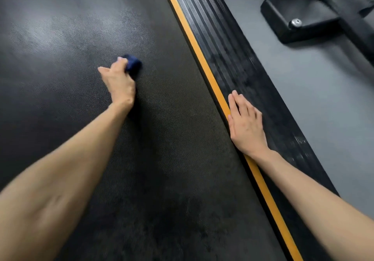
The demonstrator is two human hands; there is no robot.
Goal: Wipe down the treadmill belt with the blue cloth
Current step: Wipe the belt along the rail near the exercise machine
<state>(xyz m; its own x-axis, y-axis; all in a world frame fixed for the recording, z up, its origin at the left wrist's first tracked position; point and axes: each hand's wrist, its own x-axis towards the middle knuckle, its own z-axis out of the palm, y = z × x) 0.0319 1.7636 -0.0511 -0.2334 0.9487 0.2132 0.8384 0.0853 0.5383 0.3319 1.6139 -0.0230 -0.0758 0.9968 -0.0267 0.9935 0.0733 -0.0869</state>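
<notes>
The black textured treadmill belt [81,38] fills the left and middle of the view. My left hand [118,78] reaches forward over it and grips a bunched dark blue cloth [132,63], which sits against the belt near its middle. Most of the cloth is hidden under my fingers. My right hand [245,123] lies flat with straight fingers on the ribbed black side rail [222,44], its thumb edge along the orange strip [194,46] that borders the belt.
Grey floor [313,82] runs to the right of the rail. A black machine foot with a bolt [295,15] stands on that floor at the top right. Dull smears show on the belt at the upper left.
</notes>
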